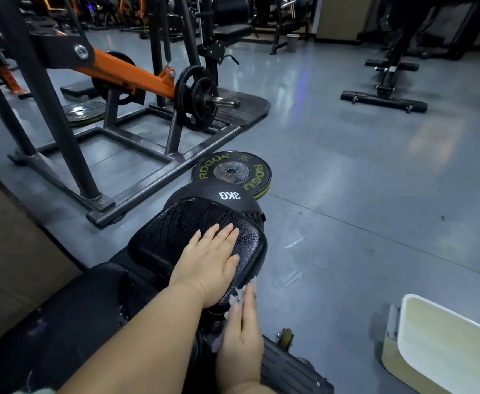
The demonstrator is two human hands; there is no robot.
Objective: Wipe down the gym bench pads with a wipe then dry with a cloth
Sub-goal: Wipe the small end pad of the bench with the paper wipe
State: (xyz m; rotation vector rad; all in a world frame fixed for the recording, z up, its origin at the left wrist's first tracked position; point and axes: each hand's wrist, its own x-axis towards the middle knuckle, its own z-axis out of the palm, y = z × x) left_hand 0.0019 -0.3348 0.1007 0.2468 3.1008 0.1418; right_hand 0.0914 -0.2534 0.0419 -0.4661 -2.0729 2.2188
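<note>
Black seat pad [176, 231] wet w/ droplets; L hand [207, 265] flat on top, R hand [241, 334] presses wipe [240, 294] to its edge, fingers straight.

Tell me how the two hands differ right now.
The left hand lies flat and bare on top of the seat pad; the right hand presses a wipe against the pad's side. The left hand reaches farther forward than the right hand. Both have straight fingers.
</note>
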